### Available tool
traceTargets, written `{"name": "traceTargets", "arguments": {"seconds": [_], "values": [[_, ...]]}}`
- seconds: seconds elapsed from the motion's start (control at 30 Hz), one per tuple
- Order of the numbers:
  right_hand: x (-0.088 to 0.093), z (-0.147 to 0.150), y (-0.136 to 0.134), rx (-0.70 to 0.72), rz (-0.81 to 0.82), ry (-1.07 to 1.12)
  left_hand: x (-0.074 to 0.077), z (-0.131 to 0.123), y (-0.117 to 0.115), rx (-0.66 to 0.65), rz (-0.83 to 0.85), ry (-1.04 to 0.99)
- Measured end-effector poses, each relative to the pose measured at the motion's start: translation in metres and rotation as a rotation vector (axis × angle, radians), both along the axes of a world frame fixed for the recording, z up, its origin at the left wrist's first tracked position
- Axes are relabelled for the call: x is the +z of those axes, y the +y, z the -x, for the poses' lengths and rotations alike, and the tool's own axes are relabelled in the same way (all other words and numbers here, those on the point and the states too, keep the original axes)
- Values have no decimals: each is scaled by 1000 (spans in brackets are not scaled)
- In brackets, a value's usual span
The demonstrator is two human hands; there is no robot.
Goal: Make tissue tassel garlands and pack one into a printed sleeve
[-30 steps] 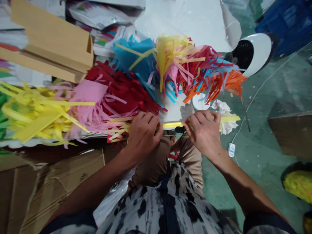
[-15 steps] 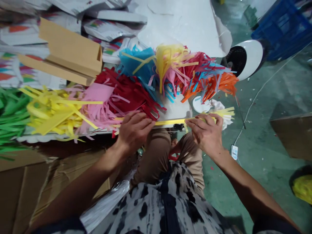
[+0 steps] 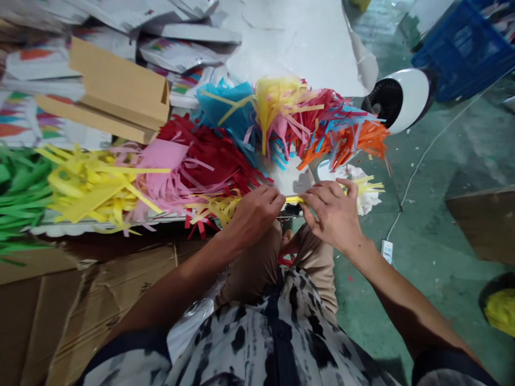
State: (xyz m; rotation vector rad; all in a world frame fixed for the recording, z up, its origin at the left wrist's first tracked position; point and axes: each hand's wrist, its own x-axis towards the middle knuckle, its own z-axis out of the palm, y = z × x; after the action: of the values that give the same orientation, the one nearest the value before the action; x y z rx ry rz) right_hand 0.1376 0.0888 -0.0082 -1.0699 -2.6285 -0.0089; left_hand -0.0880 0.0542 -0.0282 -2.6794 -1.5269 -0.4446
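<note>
A yellow paper tassel (image 3: 294, 199) lies along the table's front edge, its middle drawn into a narrow band. Its fringed ends spread out past both hands. My left hand (image 3: 259, 210) is closed on the band from the left, fingertips pressed together. From the right, my right hand (image 3: 332, 212) grips the same band with bent fingers. A short stretch of yellow shows between the hands. Pink fringed paper (image 3: 164, 166) and dark red fringed paper (image 3: 213, 155) lie just beyond my left hand. A crumpled white tissue (image 3: 364, 195) sits beside my right hand.
Yellow fringe (image 3: 92, 182) and green fringe (image 3: 20, 182) lie at the left. Blue paper (image 3: 229, 107) and orange fringe (image 3: 362, 140) lie farther back. An open cardboard box (image 3: 120, 80) stands near printed packets (image 3: 36, 61). A white-and-black rounded device (image 3: 410, 99) is right of the table.
My left hand has moved right along the tassel, closer to my right hand. The yellow stretch between them is shorter, and the left fringe now shows more.
</note>
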Motion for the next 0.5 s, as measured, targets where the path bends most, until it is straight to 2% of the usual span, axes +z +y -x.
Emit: {"name": "traceTargets", "arguments": {"seconds": [0.1, 0.27, 0.5], "values": [[-7, 11, 4, 7, 29, 23, -2, 2, 1, 11, -12, -3], [-15, 18, 15, -49, 86, -12, -3, 6, -1, 156, -22, -9], [-6, 12, 23, -61, 205, 22, 0, 24, -4, 286, 12, 5]]}}
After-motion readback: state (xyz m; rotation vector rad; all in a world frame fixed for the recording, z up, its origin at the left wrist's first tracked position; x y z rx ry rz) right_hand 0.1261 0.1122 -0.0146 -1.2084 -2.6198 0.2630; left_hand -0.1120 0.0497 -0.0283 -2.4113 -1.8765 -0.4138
